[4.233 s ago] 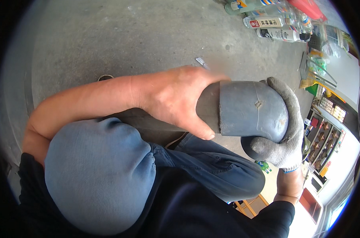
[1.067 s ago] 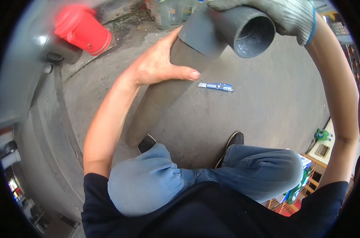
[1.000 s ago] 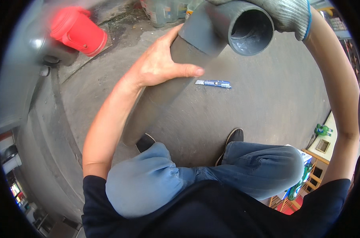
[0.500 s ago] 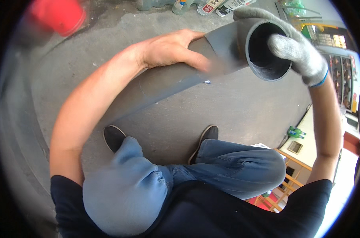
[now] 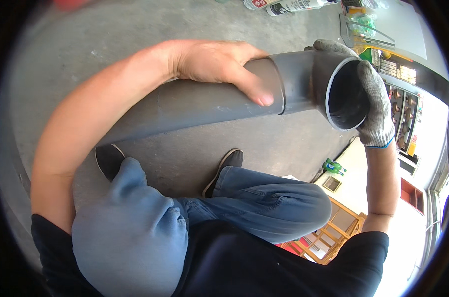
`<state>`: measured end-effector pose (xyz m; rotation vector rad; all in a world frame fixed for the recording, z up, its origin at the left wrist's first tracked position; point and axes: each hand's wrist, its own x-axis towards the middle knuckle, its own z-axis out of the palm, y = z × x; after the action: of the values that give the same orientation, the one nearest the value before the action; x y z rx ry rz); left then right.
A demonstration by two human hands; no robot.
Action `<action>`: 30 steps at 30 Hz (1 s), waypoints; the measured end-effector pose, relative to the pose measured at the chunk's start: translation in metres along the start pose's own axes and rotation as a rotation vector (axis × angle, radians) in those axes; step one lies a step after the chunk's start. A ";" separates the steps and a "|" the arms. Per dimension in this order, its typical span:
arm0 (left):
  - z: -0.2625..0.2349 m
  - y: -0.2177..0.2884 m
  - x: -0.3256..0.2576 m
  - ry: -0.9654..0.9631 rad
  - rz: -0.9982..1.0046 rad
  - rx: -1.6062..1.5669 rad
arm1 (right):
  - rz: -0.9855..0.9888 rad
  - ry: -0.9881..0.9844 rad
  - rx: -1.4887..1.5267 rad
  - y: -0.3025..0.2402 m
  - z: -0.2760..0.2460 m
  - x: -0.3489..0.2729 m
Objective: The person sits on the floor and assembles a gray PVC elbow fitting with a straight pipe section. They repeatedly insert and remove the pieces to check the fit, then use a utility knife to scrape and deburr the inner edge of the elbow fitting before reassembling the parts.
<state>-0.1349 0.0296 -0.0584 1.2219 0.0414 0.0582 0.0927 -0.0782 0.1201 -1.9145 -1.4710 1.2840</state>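
Note:
A long dark grey plastic pipe point(image 5: 204, 106) lies slantwise across in front of me, its lower end at the left near my shoe. On its right end sits a grey pipe fitting point(image 5: 301, 79) with a round open mouth turned toward me, a dark seam showing where the two meet. My bare left hand point(image 5: 224, 64) wraps over the pipe just left of that seam, thumb on the near side. A grey knit glove covers my right hand point(image 5: 375, 99), which grips the fitting, thumb along the right rim of the mouth and other fingers partly hidden behind it.
White bottles point(image 5: 293, 5) stand on the concrete floor point(image 5: 105, 54) at the top. To the right are a pale table point(image 5: 345, 173) with green bottles point(image 5: 334, 167), a wooden frame point(image 5: 341, 222) and a stocked shelf point(image 5: 406, 111). My bent legs point(image 5: 279, 203) are below the pipe.
The pipe now lies nearer level. My right thumb has gone from inside the fitting's mouth to its right rim. My left thumb, blurred before, now presses on the pipe. The view has shifted.

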 end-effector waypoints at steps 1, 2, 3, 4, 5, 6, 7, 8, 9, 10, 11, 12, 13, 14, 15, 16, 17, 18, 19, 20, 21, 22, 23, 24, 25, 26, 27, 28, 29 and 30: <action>0.000 0.001 -0.001 0.010 0.001 0.006 | -0.005 0.025 -0.001 0.001 0.002 -0.001; 0.000 -0.001 0.000 0.005 0.026 0.008 | -0.011 0.049 -0.001 0.002 0.004 -0.003; 0.000 -0.001 0.000 0.000 0.052 0.012 | -0.020 0.075 -0.002 0.001 0.006 -0.004; 0.000 -0.002 0.000 -0.005 0.078 0.016 | -0.007 0.085 -0.017 -0.001 0.004 -0.006; 0.000 -0.001 -0.001 -0.004 0.078 0.005 | 0.006 0.095 -0.031 -0.003 0.003 -0.008; 0.000 0.001 -0.001 -0.006 0.080 -0.008 | 0.036 0.123 -0.015 0.003 -0.002 -0.013; 0.000 0.001 -0.001 -0.009 0.083 -0.020 | 0.060 0.146 0.010 0.008 -0.006 -0.017; 0.000 0.001 0.001 -0.014 0.085 -0.008 | 0.085 0.172 0.034 0.014 -0.010 -0.021; -0.001 0.000 0.001 -0.011 0.078 0.007 | 0.100 0.186 0.076 0.021 -0.011 -0.021; -0.002 -0.001 0.002 -0.009 0.072 0.021 | 0.096 0.189 0.093 0.021 -0.009 -0.021; -0.003 -0.003 0.003 -0.018 0.073 0.021 | 0.092 0.192 0.110 0.019 -0.005 -0.020; -0.004 -0.004 0.002 -0.016 0.066 0.017 | 0.067 0.169 0.110 0.005 0.011 -0.013; -0.005 -0.005 0.002 -0.024 0.070 0.017 | 0.044 0.159 0.100 -0.005 0.020 -0.013; -0.005 -0.006 0.002 -0.024 0.058 0.028 | 0.086 0.190 0.125 0.000 0.015 -0.015; -0.005 -0.005 0.003 -0.032 0.050 0.040 | 0.130 0.230 0.147 0.009 0.007 -0.020; -0.004 -0.004 0.004 -0.039 0.042 0.052 | 0.136 0.231 0.145 0.010 0.005 -0.022; -0.003 -0.001 0.005 0.003 0.071 0.117 | 0.142 0.234 0.142 0.009 0.005 -0.024; 0.000 0.005 0.003 0.051 0.089 0.183 | 0.108 0.191 0.124 -0.001 0.014 -0.020; 0.004 0.011 0.001 0.098 0.108 0.249 | 0.074 0.148 0.106 -0.007 0.020 -0.018; 0.008 0.015 -0.001 0.110 0.097 0.296 | 0.072 0.150 0.108 -0.006 0.020 -0.018; 0.010 0.019 -0.002 0.122 0.091 0.340 | 0.072 0.154 0.103 -0.007 0.020 -0.017; 0.012 0.021 -0.002 0.134 0.085 0.385 | 0.076 0.147 0.091 -0.008 0.019 -0.018; 0.012 0.022 -0.001 0.129 0.070 0.383 | 0.080 0.139 0.080 -0.009 0.019 -0.018; 0.013 0.022 -0.001 0.126 0.056 0.383 | 0.080 0.138 0.076 -0.010 0.018 -0.020; 0.014 0.021 -0.002 0.124 0.041 0.383 | 0.076 0.137 0.077 -0.010 0.018 -0.022; 0.013 0.020 -0.003 0.130 0.048 0.376 | 0.072 0.136 0.079 -0.010 0.018 -0.023; 0.010 0.019 -0.002 0.127 0.065 0.369 | 0.071 0.147 0.077 -0.012 0.017 -0.026; 0.009 0.018 -0.001 0.123 0.082 0.362 | 0.071 0.161 0.073 -0.014 0.016 -0.030; 0.009 0.018 0.000 0.123 0.102 0.368 | 0.069 0.172 0.070 -0.017 0.015 -0.033; 0.009 0.016 0.000 0.123 0.116 0.374 | 0.070 0.179 0.072 -0.016 0.015 -0.034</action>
<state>-0.1347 0.0270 -0.0400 1.5927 0.0921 0.2354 0.0705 -0.1066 0.1391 -1.9927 -1.2632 1.1459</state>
